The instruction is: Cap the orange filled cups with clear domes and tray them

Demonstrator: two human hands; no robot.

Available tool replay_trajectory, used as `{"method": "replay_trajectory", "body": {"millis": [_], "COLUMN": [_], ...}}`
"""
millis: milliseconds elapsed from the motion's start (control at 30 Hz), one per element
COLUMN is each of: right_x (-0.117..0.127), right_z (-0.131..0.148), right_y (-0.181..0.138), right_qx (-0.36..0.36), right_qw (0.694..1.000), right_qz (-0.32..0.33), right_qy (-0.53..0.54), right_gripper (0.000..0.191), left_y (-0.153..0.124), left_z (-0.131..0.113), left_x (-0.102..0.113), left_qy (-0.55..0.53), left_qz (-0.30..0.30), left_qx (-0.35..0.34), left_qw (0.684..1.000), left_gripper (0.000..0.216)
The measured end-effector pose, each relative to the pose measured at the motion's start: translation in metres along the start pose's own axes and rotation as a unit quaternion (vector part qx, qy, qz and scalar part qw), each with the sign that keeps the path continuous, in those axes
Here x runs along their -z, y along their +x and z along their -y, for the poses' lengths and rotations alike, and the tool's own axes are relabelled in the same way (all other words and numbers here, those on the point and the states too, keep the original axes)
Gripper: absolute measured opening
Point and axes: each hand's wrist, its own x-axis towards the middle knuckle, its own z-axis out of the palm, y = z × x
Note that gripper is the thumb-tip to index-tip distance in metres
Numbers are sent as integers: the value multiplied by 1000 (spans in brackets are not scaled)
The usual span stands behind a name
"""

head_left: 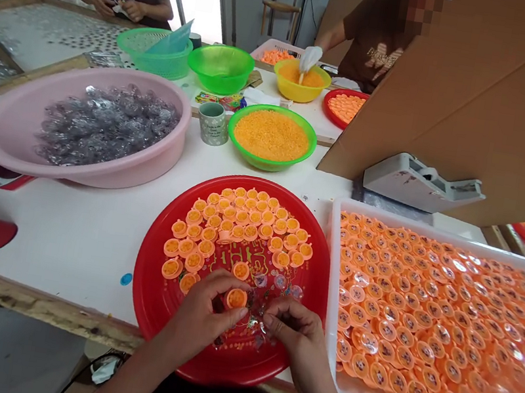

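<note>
In front of me lies a round red tray [149,298] with many small orange cups [226,225], each filled with yellow-orange bits. My left hand [204,313] is closed at the tray's near side, thumb and forefinger at the edges of one filled orange cup [236,298]. Close by on the right, the thumb and forefinger of my right hand [295,331] pinch what looks like a clear plastic disc; its outline is hard to make out. Several clear printed discs [279,283] lie loose on the tray by my fingertips. Another filled cup [241,271] sits just beyond my left hand.
On the right, a white tray [334,261] holds rows of orange cups with printed tops. A pink basin [157,170] of clear plastic parts, a mug [213,123] and a green bowl [267,165] of yellow bits stand behind. Cardboard [436,104] rises at right; two people work across the table.
</note>
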Motion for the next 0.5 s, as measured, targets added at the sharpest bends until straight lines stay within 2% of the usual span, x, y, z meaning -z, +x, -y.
{"method": "replay_trajectory", "body": {"millis": [133,333,433,500], "right_x": [-1,-3,-3,-3], "right_z": [5,7,7,8], "right_y": [-2,0,2,3], "right_qx": [-15,19,6,-14], "right_qw": [1000,999,998,996], "right_qz": [-13,-38,-56,-45], "right_qy": [15,-27,15,75], "right_gripper": [14,19,20,20], "left_y": [-1,-4,-4,-3], "left_z": [-1,-4,1,3], "left_x": [-2,-13,-18,-18], "left_qy": [-8,-18,15,21], "left_qz": [15,65,64,49], "left_qx": [9,-19,-19,-14], "left_qw": [1000,998,998,998], "left_gripper": [23,28,26,26]}}
